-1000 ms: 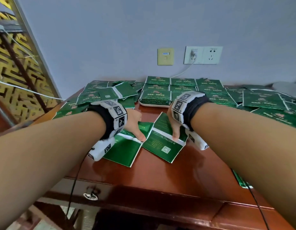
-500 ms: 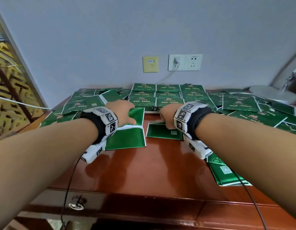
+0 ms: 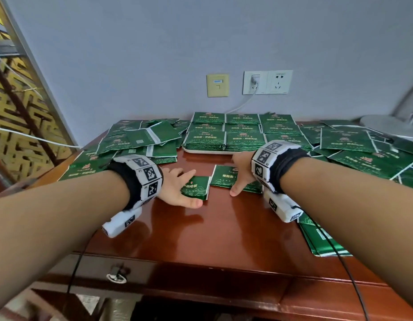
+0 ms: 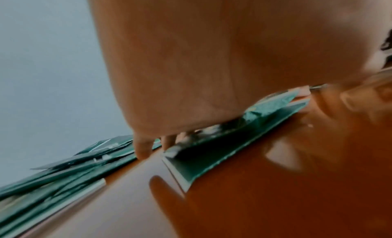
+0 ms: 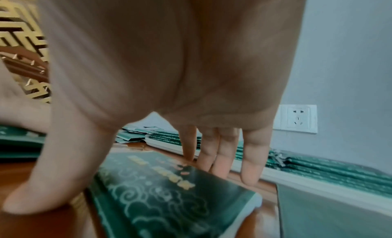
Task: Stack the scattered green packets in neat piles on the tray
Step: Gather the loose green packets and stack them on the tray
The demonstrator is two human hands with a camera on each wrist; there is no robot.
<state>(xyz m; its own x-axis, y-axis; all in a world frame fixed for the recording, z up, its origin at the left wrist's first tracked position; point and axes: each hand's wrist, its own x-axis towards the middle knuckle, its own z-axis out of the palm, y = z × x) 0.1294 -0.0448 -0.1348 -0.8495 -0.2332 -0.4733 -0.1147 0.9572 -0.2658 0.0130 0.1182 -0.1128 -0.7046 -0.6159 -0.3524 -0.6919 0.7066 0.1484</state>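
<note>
Two flat, glossy green foil packets with gold lettering lie side by side on the polished reddish-brown wooden desk [image 3: 224,228], just short of the pale, shallow tray [image 3: 207,152] by the wall, where neat green piles [image 3: 242,133] already stand in rows. The left hand [image 3: 177,188] rests flat over the left packet [image 3: 197,187], fingers extended and thumb at its near edge; the right hand [image 3: 241,174] presses straight fingers on the right packet [image 3: 226,178], thumb down on the wood — neither hand is curled round anything. The likeliest slip, judging from here: the slick foil could skate on the lacquered top instead of lifting, or a packet nudged toward the tray could knock the front piles askew, since they stand at the tray's edge. Both packets lie printed side up, thin, sealed with pale borders. Loose packets crowd the desk left [image 3: 140,144] and right [image 3: 363,147], overlapping at all angles; more hang over the near right edge [image 3: 321,242]. A beige wall plate [image 3: 217,85] and white sockets [image 3: 267,82] sit above.
</note>
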